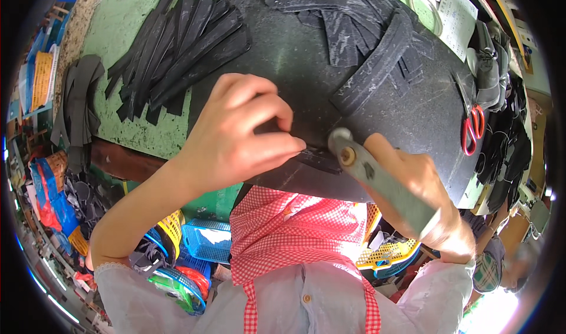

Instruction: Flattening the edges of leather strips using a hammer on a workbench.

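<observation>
My left hand (239, 136) is over the near part of a black work mat (295, 92). Its thumb and forefinger pinch the end of a dark strip (323, 161) lying near the mat's front edge. The other fingers curl above. My right hand (415, 175) is closed round a hammer, whose handle is mostly hidden under the head. The grey metal hammer head (392, 186) shows from above, with the wooden handle end in its eye. Its rounded face (339, 136) is just right of the left fingertips, close to the strip. Whether it touches the strip I cannot tell.
Black strips lie in a fanned pile (183, 45) at the back left and another pile (377, 45) at the back right. Red-handled scissors (471, 127) and a written sheet (457, 18) lie at the right. Plastic baskets (206, 239) stand below the table.
</observation>
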Tool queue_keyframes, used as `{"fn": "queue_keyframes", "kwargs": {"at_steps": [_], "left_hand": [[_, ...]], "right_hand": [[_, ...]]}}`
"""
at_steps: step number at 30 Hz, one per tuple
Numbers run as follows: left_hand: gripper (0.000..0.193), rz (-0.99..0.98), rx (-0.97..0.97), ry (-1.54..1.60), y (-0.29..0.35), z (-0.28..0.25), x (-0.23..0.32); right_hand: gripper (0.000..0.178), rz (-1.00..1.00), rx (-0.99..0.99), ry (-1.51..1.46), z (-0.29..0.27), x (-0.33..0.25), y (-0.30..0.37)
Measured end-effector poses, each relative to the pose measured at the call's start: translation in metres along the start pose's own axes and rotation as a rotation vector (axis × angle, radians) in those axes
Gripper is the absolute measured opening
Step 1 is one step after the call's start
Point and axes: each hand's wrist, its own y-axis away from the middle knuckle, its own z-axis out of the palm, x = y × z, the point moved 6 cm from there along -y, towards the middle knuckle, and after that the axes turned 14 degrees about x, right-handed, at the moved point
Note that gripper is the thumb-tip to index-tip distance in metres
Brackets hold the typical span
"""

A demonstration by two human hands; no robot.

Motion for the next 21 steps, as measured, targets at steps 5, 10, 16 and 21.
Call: {"fn": "queue_keyframes", "kwargs": {"at_steps": [5, 10, 16, 21], "left_hand": [[0.035, -0.024, -0.023, 0.03, 0.002, -0.007, -0.011], [0.034, 0.159, 0.034, -0.114, 0.009, -0.015, -0.003], [0.034, 0.052, 0.012, -0.016, 0.01, -0.03, -0.022], [0.029, -0.076, -0.035, 0.049, 0.013, -0.034, -0.04]], "right_hand": [[0.02, -0.081, -0.106, -0.043, 0.017, -0.006, -0.001], [0.016, -0.077, -0.03, -0.024, 0.018, -0.015, -0.013], [0.022, -0.044, -0.042, -0.021, 0.017, -0.019, -0.026], [0.02, -0.09, -0.135, 0.003, 0.028, -0.025, -0.036]]}}
